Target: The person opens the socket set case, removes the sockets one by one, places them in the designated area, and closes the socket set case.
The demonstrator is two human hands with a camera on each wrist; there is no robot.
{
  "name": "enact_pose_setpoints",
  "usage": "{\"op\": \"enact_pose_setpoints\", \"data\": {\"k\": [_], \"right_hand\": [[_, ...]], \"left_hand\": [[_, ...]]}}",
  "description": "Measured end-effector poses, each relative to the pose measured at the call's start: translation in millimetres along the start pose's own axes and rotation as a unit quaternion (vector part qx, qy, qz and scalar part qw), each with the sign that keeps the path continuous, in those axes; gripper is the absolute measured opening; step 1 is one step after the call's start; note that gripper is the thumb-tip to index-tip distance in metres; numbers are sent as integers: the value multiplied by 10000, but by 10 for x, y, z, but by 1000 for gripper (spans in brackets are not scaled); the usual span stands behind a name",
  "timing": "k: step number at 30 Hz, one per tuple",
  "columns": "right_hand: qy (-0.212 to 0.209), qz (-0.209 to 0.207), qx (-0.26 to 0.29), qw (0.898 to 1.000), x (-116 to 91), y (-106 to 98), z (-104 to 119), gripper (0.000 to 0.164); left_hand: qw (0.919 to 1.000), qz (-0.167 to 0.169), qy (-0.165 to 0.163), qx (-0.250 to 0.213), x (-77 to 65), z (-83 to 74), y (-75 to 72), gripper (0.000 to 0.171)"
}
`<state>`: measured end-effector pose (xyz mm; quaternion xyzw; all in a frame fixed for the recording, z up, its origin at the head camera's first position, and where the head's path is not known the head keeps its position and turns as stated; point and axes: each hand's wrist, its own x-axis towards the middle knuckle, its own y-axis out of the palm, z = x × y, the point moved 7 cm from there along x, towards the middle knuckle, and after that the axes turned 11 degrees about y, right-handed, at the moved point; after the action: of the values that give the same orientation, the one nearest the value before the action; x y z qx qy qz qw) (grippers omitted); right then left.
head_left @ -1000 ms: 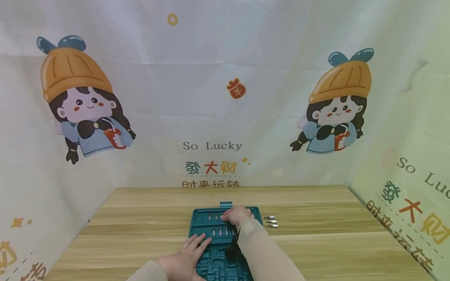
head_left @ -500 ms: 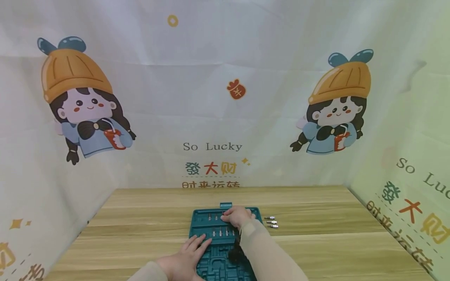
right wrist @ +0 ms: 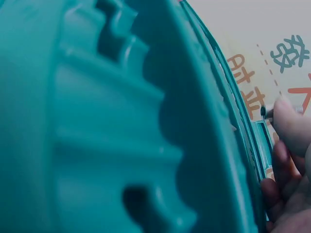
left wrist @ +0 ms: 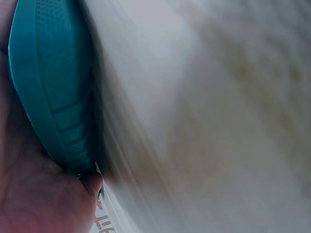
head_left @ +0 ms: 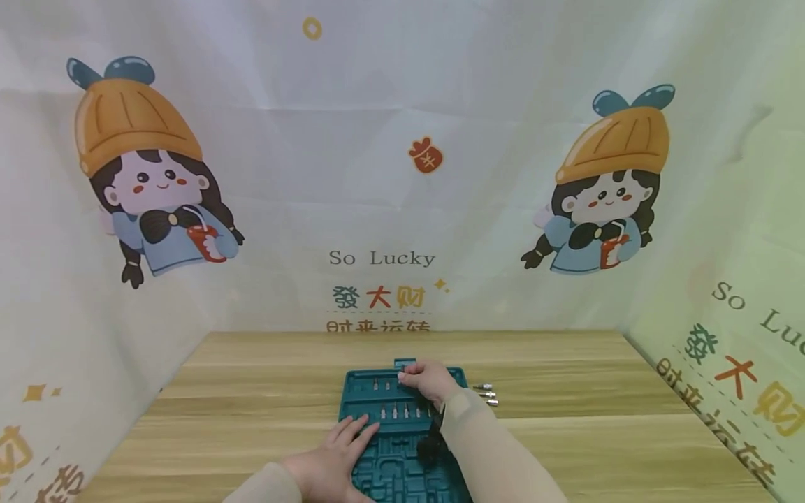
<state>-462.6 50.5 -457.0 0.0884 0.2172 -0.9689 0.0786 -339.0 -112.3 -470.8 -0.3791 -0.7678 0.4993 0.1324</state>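
Observation:
A teal plastic tool case (head_left: 409,457) lies spread out on the table, with molded slots and two rows of small metal bit sockets (head_left: 395,412) in its far part. My left hand (head_left: 330,457) rests on the case's left edge, fingers straight and spread; the left wrist view shows the palm against the case side (left wrist: 53,97). Over the far row, my right hand (head_left: 430,381) pinches a small metal bit socket (right wrist: 268,111) between thumb and fingertips. The hand covers the right part of that row. A black wrist camera (head_left: 430,447) hangs below the right wrist.
Several loose bit sockets (head_left: 488,395) lie on the wooden table (head_left: 566,391) just right of the case. A latch tab (head_left: 405,362) sticks out from the far edge. A printed cloth (head_left: 283,209) hangs behind and at both sides.
My right hand has risen a little off the far row and shifted slightly right, a bit socket now showing at its fingertips. The left hand stays in place on the case.

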Motion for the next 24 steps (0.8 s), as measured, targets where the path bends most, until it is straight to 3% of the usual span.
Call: {"op": "enact_pose_setpoints", "data": {"k": [14, 24], "right_hand": [[-475, 870, 235, 9948, -89, -128, 143, 25], [-344, 409, 502, 9973, -132, -483, -70, 28]], "left_hand": [[10000, -78, 3, -4, -12, 21, 0, 106], [9998, -83, 28, -157, -7, 35, -2, 106]]}}
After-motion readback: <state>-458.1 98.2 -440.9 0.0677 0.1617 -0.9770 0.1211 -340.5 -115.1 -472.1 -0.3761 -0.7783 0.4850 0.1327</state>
